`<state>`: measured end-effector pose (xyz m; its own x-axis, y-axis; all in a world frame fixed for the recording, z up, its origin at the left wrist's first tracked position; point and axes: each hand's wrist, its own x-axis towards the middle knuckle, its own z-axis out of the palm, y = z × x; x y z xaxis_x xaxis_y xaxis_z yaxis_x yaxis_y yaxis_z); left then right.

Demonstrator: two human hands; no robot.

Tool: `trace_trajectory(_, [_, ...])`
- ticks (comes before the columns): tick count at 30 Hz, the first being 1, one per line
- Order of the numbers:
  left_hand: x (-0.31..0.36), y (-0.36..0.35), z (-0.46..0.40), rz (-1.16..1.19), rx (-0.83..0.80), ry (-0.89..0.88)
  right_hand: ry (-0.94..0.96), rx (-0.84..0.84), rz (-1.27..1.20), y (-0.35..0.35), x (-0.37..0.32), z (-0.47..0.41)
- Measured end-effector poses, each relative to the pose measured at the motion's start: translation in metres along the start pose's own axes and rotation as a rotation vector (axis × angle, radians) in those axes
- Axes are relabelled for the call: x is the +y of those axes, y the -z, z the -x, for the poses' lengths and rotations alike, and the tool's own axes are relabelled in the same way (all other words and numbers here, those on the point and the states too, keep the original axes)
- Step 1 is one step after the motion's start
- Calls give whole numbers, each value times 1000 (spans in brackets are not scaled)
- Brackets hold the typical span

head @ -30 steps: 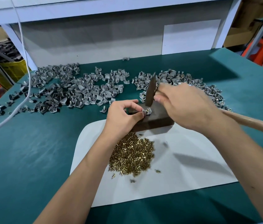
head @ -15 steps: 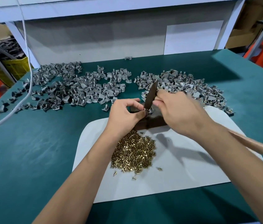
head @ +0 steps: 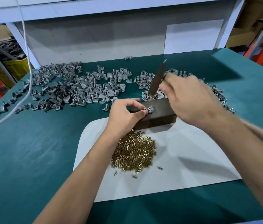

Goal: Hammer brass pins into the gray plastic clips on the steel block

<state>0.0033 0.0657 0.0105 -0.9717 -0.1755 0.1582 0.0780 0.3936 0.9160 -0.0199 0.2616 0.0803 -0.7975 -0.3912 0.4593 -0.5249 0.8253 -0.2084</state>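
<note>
Head view of a green-topped bench [head: 30,159] carrying a white sheet [head: 184,167]. The steel block [head: 161,113] is lying at the sheet's far edge, and a single gray plastic clip [head: 150,109] is sitting on its top face near the left end. The left hand [head: 126,115] is resting against the block's left end — its thumb and forefinger are curling in and pinching the clip, with the fingers [head: 143,112] touching the clip's near side. Whether a pin is seated in the clip is too small to tell.

The right hand [head: 190,101] is hovering above and just right of the block, blurred, with its fingers wrapping the wooden handle of a hammer [head: 157,78]. The dark hammer head is standing raised and tilted over the block's far edge, apart from the clip; the handle is trailing off to the right past the wrist.

A heap of brass pins [head: 134,152] is lying on the sheet just in front of the block, a few strays beside it. Loose gray clips [head: 72,88] are spreading across the bench behind the block — a large pile to the left, a smaller one to the right, partly hidden by the right hand. A white cable [head: 28,78] is hanging over the bench's left side.
</note>
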Motion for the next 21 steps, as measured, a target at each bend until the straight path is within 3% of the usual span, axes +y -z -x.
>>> trace_trajectory(2, [-1, 0, -1, 0, 4, -5, -8, -26, -31, -8, -8, 7])
trace_trajectory(5, [0, -1, -1, 9, 2, 2, -15, -246, 70, -13, -8, 7])
trace_trajectory(10, [0, 0, -1, 1, 1, -3, -52, 20, -13, -8, -4, 3])
trace_trajectory(14, [0, 0, -1, 15, 1, -4, -39, -235, 69, -14, -10, 9])
trace_trajectory(16, [0, 1, 0, 9, -4, -9, -26, -198, 118, -4, -5, 0])
trace_trajectory(19, [-1, 1, -1, 1, 3, -5, -55, -1, 15, -3, -6, 1])
trace_trajectory(21, [-2, 0, -1, 11, 5, -5, -34, -138, 24, -10, -16, 8])
